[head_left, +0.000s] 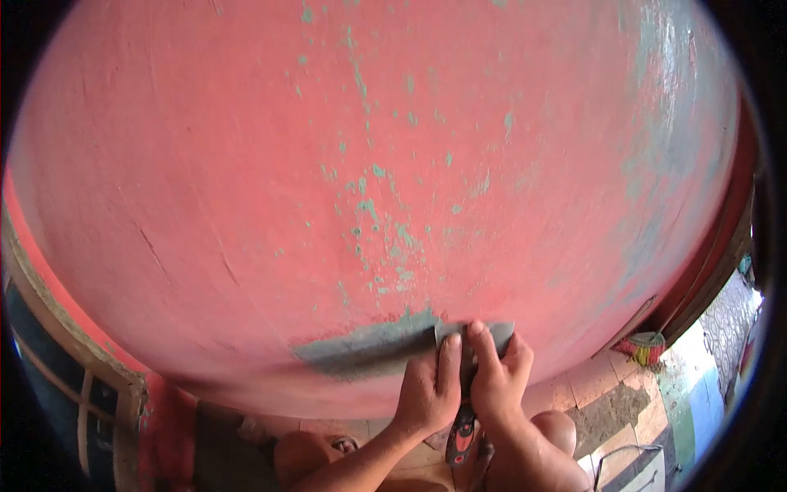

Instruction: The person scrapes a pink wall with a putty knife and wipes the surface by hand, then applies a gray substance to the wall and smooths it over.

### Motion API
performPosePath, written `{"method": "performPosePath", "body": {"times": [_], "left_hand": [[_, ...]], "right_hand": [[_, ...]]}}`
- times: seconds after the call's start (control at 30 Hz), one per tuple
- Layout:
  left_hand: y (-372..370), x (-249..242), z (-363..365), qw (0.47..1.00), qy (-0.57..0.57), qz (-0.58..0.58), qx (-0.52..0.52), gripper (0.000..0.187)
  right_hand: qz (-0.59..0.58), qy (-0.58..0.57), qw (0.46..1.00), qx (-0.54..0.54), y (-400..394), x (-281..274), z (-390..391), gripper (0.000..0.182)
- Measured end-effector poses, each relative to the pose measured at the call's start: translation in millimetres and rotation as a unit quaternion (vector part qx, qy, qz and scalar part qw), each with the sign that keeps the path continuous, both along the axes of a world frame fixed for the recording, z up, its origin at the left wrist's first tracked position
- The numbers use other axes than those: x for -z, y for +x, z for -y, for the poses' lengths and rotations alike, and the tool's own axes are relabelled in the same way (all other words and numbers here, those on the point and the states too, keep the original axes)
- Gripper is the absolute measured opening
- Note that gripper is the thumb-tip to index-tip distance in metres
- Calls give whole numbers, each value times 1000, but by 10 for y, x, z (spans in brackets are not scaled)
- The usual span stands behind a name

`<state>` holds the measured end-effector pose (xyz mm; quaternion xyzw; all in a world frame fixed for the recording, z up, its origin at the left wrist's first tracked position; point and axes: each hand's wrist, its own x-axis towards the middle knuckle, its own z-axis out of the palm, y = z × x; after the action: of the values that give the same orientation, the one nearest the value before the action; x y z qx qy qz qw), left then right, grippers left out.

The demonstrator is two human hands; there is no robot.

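A wide-bladed paint scraper point(462, 435) with a black and red handle is held low against the red wall point(246, 164). Its metal blade lies flat to the surface, its edge upward. My left hand point(430, 389) is closed on the left side of the blade, thumb pressed along it. From the other side my right hand point(500, 377) grips it too, fingertips on the blade. The handle points down between my wrists. Left of the blade is a grey-green patch point(365, 348) where the red paint is gone, with a ragged upper border.
Small green chips and scuffs dot the wall's middle, and a larger grey worn area point(668, 123) is at right. A broom point(643, 346) with coloured bristles leans at the right corner. Bare knees flank my arms above the tiled floor point(574, 389). A framed window point(82, 394) is at left.
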<state>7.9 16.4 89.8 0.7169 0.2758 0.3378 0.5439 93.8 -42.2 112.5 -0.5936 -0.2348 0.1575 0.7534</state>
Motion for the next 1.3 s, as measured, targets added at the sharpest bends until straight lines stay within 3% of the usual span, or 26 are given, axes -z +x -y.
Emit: {"method": "performPosePath", "body": {"times": [0.03,0.13,0.3,0.43,0.57,0.7,0.83,0.97,1.1,1.2,1.23,1.3], "left_hand": [[5,1,-14,1000,1,13,7,38],[131,114,44,987,68,134,-49,39],[11,-133,-79,999,28,45,10,37],[129,18,68,989,64,123,-53,43],[33,-154,-16,998,-13,60,2,42],[149,36,101,989,47,129,-51,43],[28,-153,5,999,-10,30,7,39],[167,168,91,988,58,130,-54,41],[53,-18,20,998,6,62,-10,41],[62,85,35,996,7,86,-7,36],[133,93,47,988,46,145,-34,36],[113,73,-27,992,24,124,-6,37]], "right_hand": [[-27,-23,999,-16,15,-25,27,27],[35,-9,999,24,-12,119,2,28],[19,-15,1000,4,-14,0,33,28],[36,9,999,27,-17,76,-10,27],[16,-8,1000,2,5,-144,13,26],[16,0,1000,20,-14,96,17,24],[0,12,1000,2,15,-99,15,23],[22,-13,1000,7,3,110,38,24],[-6,2,1000,3,6,10,18,25],[-1,2,1000,14,-17,120,15,26],[17,5,1000,23,-44,81,11,26],[6,4,1000,5,-6,0,0,25]]}}
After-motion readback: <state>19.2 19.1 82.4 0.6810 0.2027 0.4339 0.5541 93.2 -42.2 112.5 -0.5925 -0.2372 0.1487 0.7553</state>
